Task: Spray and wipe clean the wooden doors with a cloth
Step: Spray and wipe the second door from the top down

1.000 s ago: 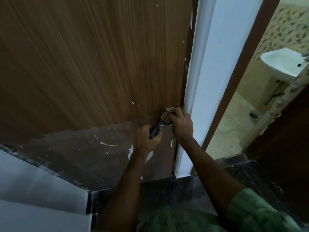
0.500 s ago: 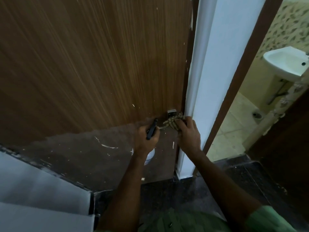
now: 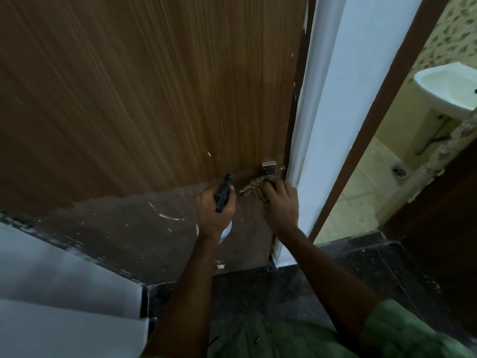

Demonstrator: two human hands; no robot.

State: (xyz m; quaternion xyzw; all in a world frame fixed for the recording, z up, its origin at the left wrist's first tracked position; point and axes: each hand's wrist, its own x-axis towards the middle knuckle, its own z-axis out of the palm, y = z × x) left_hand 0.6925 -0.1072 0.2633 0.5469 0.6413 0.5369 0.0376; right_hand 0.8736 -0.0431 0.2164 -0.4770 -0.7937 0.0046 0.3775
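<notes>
The cloth [image 3: 254,190] is bunched under the right hand [image 3: 281,205], which grips it against the wooden door [image 3: 154,99] just below the metal latch [image 3: 269,168]. Left of the latch, the left hand [image 3: 215,210] is wrapped round a spray bottle [image 3: 223,192], held close to the door.

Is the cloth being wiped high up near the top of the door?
No, the right hand presses the cloth low on the wooden door, just above the floor.
</notes>
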